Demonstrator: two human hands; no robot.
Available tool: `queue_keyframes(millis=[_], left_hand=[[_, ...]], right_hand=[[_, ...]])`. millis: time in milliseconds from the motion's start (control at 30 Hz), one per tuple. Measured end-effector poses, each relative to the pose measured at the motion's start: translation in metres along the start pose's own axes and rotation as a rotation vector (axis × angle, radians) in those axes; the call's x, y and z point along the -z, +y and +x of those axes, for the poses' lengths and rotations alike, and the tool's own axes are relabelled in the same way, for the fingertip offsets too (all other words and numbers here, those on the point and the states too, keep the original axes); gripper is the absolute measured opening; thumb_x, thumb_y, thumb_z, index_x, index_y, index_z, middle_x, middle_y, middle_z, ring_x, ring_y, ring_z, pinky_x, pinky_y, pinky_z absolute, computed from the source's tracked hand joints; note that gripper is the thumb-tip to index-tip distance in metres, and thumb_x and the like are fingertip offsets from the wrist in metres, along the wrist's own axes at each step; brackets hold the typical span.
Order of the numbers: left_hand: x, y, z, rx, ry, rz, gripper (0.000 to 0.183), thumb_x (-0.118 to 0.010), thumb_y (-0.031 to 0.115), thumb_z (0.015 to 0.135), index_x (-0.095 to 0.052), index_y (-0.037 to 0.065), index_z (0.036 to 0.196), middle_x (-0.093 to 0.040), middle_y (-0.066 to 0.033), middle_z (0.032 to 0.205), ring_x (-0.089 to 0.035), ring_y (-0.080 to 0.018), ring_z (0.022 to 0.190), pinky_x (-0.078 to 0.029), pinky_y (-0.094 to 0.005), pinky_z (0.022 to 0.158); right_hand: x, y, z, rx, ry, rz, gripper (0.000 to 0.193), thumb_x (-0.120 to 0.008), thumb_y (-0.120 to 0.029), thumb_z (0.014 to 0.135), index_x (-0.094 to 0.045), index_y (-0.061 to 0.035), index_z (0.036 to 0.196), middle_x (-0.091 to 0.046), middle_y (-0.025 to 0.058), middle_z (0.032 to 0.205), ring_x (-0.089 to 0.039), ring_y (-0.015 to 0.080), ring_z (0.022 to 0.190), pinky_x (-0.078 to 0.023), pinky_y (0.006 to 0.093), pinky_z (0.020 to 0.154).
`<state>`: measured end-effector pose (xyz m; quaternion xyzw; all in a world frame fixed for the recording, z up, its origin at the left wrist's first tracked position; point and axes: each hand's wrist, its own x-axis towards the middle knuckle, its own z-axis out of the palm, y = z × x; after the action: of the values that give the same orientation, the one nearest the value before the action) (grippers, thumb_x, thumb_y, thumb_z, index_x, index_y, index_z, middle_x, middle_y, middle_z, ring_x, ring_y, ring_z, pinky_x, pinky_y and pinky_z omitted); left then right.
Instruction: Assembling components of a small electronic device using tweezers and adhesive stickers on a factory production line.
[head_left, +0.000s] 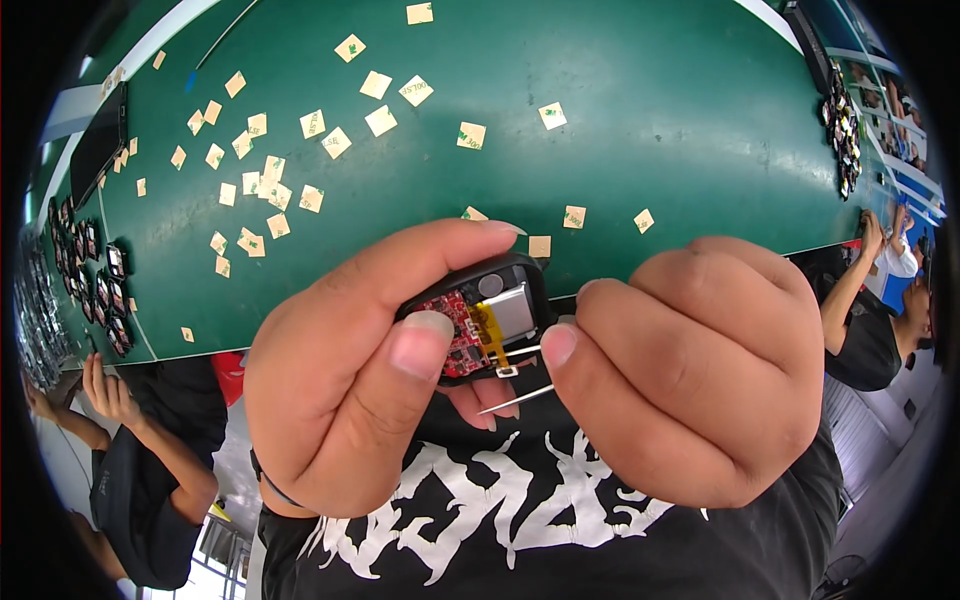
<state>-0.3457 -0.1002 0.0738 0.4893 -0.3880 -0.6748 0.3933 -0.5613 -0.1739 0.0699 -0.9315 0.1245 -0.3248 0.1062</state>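
My left hand (350, 370) is closed round a small black plastic device housing (540, 290), thumb on its face and fingers behind. Inside the open housing lie a red circuit board (462, 335), a silver battery cell (515, 308) and a strip of yellow tape (487, 328). A small flex connector (507, 371) sticks out at the lower edge. Metal tweezers (530, 395) are pinched in my right hand (700, 375). Their prongs are spread, one beside the connector and the other below the housing. Whether the upper prong touches the connector, I cannot tell.
Many cream paper squares (335, 143) lie scattered over the green table (660, 100). Black device units (103, 290) stand in rows at the left edge, and more parts (840, 130) at the far right. Co-workers (160, 450) sit on both sides.
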Motion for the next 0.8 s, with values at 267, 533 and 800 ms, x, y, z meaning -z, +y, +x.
queue_keyframes(millis=[267, 533, 800], left_hand=[[-0.0017, 0.0006, 0.0007, 0.023, 0.036, 0.022, 0.055, -0.049, 0.034, 0.107, -0.049, -0.014, 0.134, -0.068, -0.0184, 0.103, -0.07, -0.0195, 0.076, -0.059, -0.0273, 0.063], [-0.0009, -0.0029, 0.0029, 0.005, 0.002, -0.057, 0.051, -0.048, 0.03, 0.108, -0.049, -0.014, 0.134, -0.068, -0.0186, 0.105, -0.07, -0.0195, 0.076, -0.059, -0.0279, 0.062], [-0.0001, -0.0067, 0.0015, -0.009, -0.023, -0.033, 0.051, -0.05, 0.03, 0.107, -0.051, -0.014, 0.132, -0.068, -0.0206, 0.107, -0.069, -0.0197, 0.07, -0.058, -0.028, 0.059]], right_hand=[[-0.0023, -0.0018, -0.0028, 0.0, 0.008, -0.022, 0.024, -0.071, -0.005, 0.066, -0.067, 0.0033, 0.089, -0.065, 0.0122, 0.075, -0.055, 0.0185, 0.056, -0.034, 0.0271, 0.04], [0.0036, -0.0051, -0.0055, 0.02, -0.034, -0.135, 0.025, -0.071, -0.005, 0.068, -0.068, 0.0036, 0.092, -0.066, 0.0129, 0.079, -0.057, 0.0182, 0.059, -0.033, 0.027, 0.041], [-0.0014, -0.0058, -0.0089, 0.013, 0.018, -0.027, 0.023, -0.071, -0.003, 0.067, -0.068, 0.0039, 0.089, -0.066, 0.0132, 0.076, -0.058, 0.0187, 0.059, -0.035, 0.026, 0.041]])
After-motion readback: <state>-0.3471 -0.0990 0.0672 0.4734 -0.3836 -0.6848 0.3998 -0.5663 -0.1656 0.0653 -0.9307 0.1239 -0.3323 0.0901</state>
